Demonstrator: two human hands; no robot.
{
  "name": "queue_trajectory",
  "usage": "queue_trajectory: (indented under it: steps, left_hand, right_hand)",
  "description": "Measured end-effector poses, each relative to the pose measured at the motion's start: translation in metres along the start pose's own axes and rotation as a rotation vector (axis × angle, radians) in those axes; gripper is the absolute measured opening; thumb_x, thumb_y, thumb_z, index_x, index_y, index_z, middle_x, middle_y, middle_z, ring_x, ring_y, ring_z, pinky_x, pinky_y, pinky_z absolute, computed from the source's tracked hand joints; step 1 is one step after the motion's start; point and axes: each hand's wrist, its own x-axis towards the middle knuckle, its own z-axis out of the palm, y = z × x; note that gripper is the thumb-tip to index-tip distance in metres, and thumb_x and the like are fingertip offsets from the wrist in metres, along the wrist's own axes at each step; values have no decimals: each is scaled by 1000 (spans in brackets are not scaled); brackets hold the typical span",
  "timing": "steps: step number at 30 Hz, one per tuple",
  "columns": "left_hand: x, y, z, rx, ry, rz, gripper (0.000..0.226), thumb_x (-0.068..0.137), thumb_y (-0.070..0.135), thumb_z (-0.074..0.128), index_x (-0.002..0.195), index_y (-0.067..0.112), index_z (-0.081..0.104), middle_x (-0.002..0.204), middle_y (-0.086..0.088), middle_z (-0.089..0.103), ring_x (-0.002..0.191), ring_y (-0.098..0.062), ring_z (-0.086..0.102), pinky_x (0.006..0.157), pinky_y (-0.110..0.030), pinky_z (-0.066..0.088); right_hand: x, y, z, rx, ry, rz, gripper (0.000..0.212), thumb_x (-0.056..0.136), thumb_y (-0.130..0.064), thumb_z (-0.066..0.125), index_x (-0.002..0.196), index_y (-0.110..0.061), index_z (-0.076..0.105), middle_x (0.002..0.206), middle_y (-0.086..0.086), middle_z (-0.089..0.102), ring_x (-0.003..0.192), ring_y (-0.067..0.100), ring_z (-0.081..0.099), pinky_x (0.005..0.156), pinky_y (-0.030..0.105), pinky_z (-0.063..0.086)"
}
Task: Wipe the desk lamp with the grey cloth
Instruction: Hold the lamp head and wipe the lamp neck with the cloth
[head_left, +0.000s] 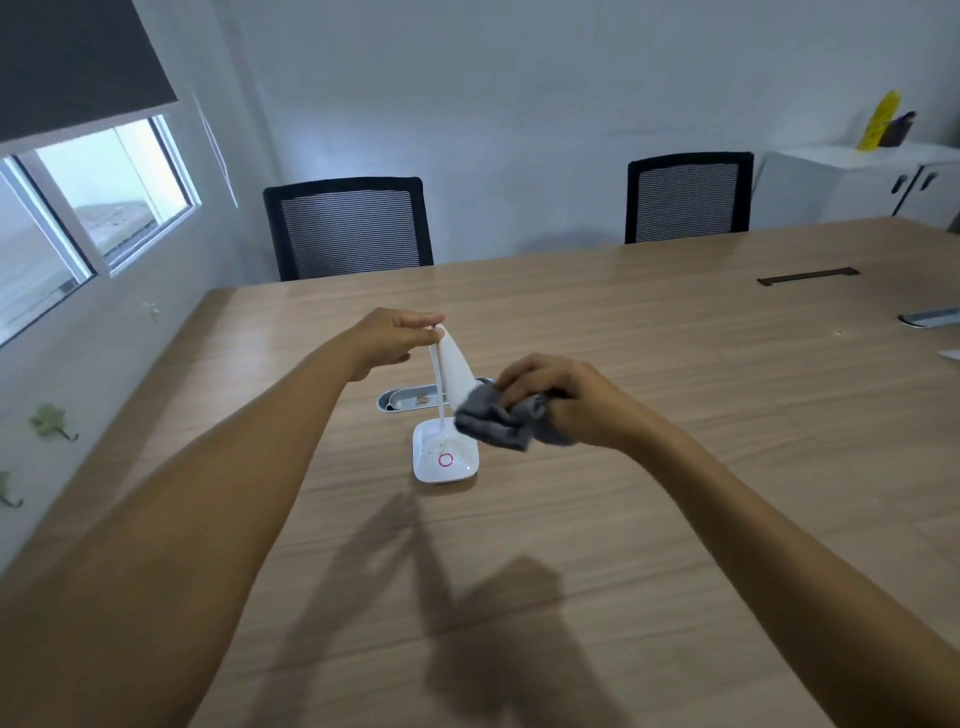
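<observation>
Desk lamp (451, 410) in left hand (390, 336), grey cloth (506, 421) against its head

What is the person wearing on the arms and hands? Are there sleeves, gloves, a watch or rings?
Nothing is worn that the head view shows. The left hand and the right hand are bare, without gloves. Both forearms are uncovered up to the picture's edge, with no sleeve, watch or bracelet visible. No ring can be made out on the visible fingers.

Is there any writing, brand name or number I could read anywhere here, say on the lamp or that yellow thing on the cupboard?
No readable text anywhere.
Desk lamp: only a pink ring on its base, no words.
Yellow object on the white cabinet: too small and blurred to tell any print.
Grey cloth: no label showing.
</observation>
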Motion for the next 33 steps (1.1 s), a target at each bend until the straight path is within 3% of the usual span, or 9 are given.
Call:
queue_trajectory:
  steps: [3,7,9,16,19,21,23,26,33]
  left_hand:
    - [-1,0,-1,-4,10,-8,42,90,20,63,132,21,59,141,8,52,117,-9,49,99,-28,43]
    - [-2,1,0,-13,5,-23,42,89,21,63,131,20,59,141,6,54,124,-13,49,101,-30,43]
    - [-1,1,0,-13,11,-35,41,89,20,63,130,19,60,139,3,55,122,-14,49,102,-32,42]
    - [-2,-2,-3,8,-5,-27,41,89,19,64,130,21,61,138,5,56,120,-12,50,101,-29,41]
    - [-2,-2,-3,-9,-10,-26,41,88,21,64,130,22,61,139,6,54,118,-10,49,100,-28,41]
    - [-2,-1,-3,-10,-6,-27,41,89,22,64,130,23,61,139,6,54,117,-10,49,101,-29,41]
    - [-2,0,-3,-9,-6,-27,41,89,21,64,129,23,61,140,6,54,120,-12,50,101,-30,42]
    - [-1,1,-2,-5,-6,-26,41,89,20,63,130,21,61,140,5,54,120,-13,49,102,-31,42]
    - [-3,1,-5,17,-18,-26,42,88,22,65,129,23,61,140,6,54,123,-12,49,99,-28,42]
  right_hand:
    - [-2,6,-17,95,41,97,51,67,18,41,92,-13,73,96,8,67,88,8,63,88,22,46]
    - [35,-10,-8,-25,309,141,50,71,17,43,101,-7,75,104,16,72,96,20,60,89,32,50]
    - [54,-17,4,-82,293,174,52,73,12,44,107,-13,73,105,14,73,99,26,63,90,36,52]
    - [37,-17,6,-33,13,140,51,71,22,39,101,0,73,110,17,68,107,27,58,97,31,44]
    - [12,-5,-11,46,-104,184,49,72,26,37,95,2,74,99,7,66,96,17,61,93,24,48]
    - [8,4,-17,132,-69,245,47,77,24,40,94,-4,73,90,1,67,80,-1,64,80,12,50]
    - [15,10,-13,232,118,269,44,81,21,43,95,-10,72,87,-3,67,74,-11,64,76,16,50]
    - [36,7,-1,274,278,259,43,82,17,43,105,-5,72,97,2,66,94,10,62,85,27,47]
    - [18,3,1,197,-43,195,43,77,22,42,98,1,73,99,6,65,95,16,60,91,31,48]
